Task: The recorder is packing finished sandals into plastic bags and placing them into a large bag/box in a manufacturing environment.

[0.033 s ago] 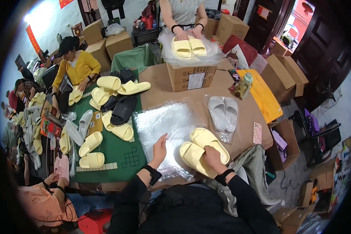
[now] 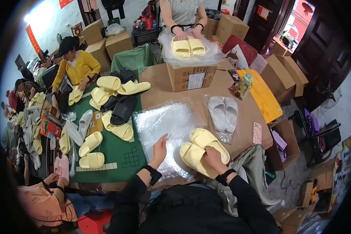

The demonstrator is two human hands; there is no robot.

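A pair of pale yellow slippers is in my right hand at the table's near edge. The fingers of that hand curl over the inner sides of the pair, closed on it. My left hand is over the stack of clear plastic bags, with its fingers stretched out and no slipper in it. Whether its fingertips touch the top bag, I cannot tell. Beyond the slippers, a grey pair lies in a clear bag.
Loose yellow and black slippers cover the green mat on the left. Across the table, a co-worker's hands rest on yellow slippers atop a carton. A jar and a phone are to the right.
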